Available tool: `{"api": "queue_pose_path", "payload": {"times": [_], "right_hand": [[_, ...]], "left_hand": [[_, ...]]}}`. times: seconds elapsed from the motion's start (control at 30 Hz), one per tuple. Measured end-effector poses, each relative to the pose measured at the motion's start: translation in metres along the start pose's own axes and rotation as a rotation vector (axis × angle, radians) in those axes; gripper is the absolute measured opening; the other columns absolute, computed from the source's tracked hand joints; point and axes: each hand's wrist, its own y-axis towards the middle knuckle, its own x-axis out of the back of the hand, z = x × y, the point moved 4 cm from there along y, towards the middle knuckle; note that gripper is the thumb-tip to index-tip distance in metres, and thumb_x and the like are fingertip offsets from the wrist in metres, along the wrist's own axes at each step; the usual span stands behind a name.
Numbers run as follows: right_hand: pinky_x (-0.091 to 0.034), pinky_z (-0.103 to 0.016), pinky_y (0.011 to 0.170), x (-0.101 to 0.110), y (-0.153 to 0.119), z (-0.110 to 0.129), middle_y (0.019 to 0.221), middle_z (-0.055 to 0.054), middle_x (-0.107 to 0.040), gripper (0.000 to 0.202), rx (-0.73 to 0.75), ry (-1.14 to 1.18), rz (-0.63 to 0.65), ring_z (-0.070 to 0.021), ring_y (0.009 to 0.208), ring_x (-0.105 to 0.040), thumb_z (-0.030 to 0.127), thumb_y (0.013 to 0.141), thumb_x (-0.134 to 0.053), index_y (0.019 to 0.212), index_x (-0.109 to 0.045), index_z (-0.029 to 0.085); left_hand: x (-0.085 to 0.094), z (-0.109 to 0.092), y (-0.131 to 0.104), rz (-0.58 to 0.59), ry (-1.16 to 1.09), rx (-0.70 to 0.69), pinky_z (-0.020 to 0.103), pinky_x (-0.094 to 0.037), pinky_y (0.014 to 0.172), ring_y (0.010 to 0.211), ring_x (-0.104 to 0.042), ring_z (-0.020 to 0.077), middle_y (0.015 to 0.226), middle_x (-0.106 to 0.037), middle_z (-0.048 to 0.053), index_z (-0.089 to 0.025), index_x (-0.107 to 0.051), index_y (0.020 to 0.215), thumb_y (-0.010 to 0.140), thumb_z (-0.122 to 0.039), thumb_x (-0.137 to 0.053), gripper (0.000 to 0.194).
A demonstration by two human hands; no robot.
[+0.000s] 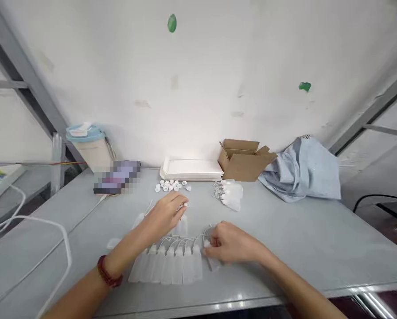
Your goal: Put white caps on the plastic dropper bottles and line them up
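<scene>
My left hand [167, 210] is pinched closed on a small white cap [185, 204], just below a loose group of similar caps [172, 185]. My right hand [233, 243] grips the top of a translucent white tube [213, 264] with a thin cord. Left of that tube lies a row of similar flat tubes [167, 268], their cord loops pointing away from me. More tubes [182, 227] lie partly hidden behind my left hand and forearm. A separate stack of corded tubes [231, 194] rests farther back on the right.
Against the wall stand a white tray [192, 176] and an open cardboard box [247, 166]. Light blue cloth [305, 170] is bundled at the right. A phone [118, 177] on a cable and a lidded cup [90, 150] stand at the left. White cords cross the grey table's left side.
</scene>
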Motion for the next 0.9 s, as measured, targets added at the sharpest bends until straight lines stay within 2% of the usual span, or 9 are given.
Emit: {"api": "queue_pose_path", "payload": {"times": [0.13, 0.23, 0.37, 0.53, 0.8, 0.9], "right_hand": [[-0.03, -0.017, 0.037, 0.002, -0.002, -0.007, 0.037, 0.004, -0.048, 0.029, -0.015, 0.061, -0.001, -0.0051, 0.033, -0.037, 0.025, 0.07, -0.051, 0.043, -0.044, 0.016], [-0.031, -0.017, 0.036, 0.003, -0.003, -0.013, 0.042, 0.003, -0.053, 0.022, -0.044, 0.182, -0.014, -0.0068, 0.035, -0.043, 0.026, 0.072, -0.05, 0.052, -0.046, 0.017], [-0.034, -0.018, 0.041, 0.008, -0.002, -0.013, 0.048, 0.003, -0.056, 0.019, 0.013, 0.271, -0.139, -0.0093, 0.042, -0.052, 0.026, 0.074, -0.051, 0.058, -0.044, 0.018], [-0.035, -0.02, 0.045, 0.013, 0.0, -0.009, 0.052, 0.001, -0.058, 0.018, 0.078, 0.311, -0.33, -0.0098, 0.047, -0.049, 0.028, 0.074, -0.055, 0.063, -0.044, 0.019], [-0.028, -0.019, 0.041, 0.014, 0.004, -0.012, 0.049, 0.006, -0.044, 0.021, 0.106, 0.244, -0.607, -0.0071, 0.042, -0.037, 0.028, 0.07, -0.059, 0.064, -0.04, 0.02], [-0.024, -0.018, 0.04, 0.013, 0.004, -0.012, 0.048, 0.008, -0.037, 0.022, 0.164, 0.18, -0.683, -0.006, 0.042, -0.031, 0.026, 0.07, -0.059, 0.064, -0.038, 0.02]], "left_hand": [[0.0, -0.004, 0.0, 0.006, -0.136, 0.093, 0.033, -0.046, 0.075, 0.082, -0.058, 0.0194, 0.093, -0.063, 0.008, -0.014, -0.06, 0.091, 0.086, -0.022, -0.045, 0.017], [0.0, -0.004, 0.0, 0.034, -0.409, 0.281, 0.03, -0.048, 0.074, 0.08, -0.06, 0.0176, 0.09, -0.065, 0.005, -0.016, -0.062, 0.089, 0.082, -0.029, -0.054, 0.017], [0.0, -0.005, -0.001, 0.129, -0.672, 0.463, 0.03, -0.047, 0.073, 0.07, -0.06, 0.0152, 0.079, -0.065, 0.002, -0.017, -0.064, 0.088, 0.077, -0.036, -0.061, 0.022], [-0.002, -0.011, -0.003, 0.183, -0.808, 0.49, 0.03, -0.046, 0.074, 0.07, -0.06, 0.0148, 0.078, -0.066, 0.001, -0.018, -0.065, 0.086, 0.074, -0.036, -0.065, 0.021], [-0.003, -0.022, -0.001, 0.127, -0.891, 0.461, 0.028, -0.046, 0.07, 0.066, -0.057, 0.0125, 0.077, -0.065, 0.0, -0.018, -0.067, 0.082, 0.072, -0.033, -0.068, 0.018], [-0.003, -0.024, -0.001, 0.082, -0.895, 0.441, 0.026, -0.046, 0.068, 0.063, -0.056, 0.0109, 0.077, -0.064, 0.0, -0.018, -0.067, 0.082, 0.072, -0.031, -0.068, 0.016]]}}
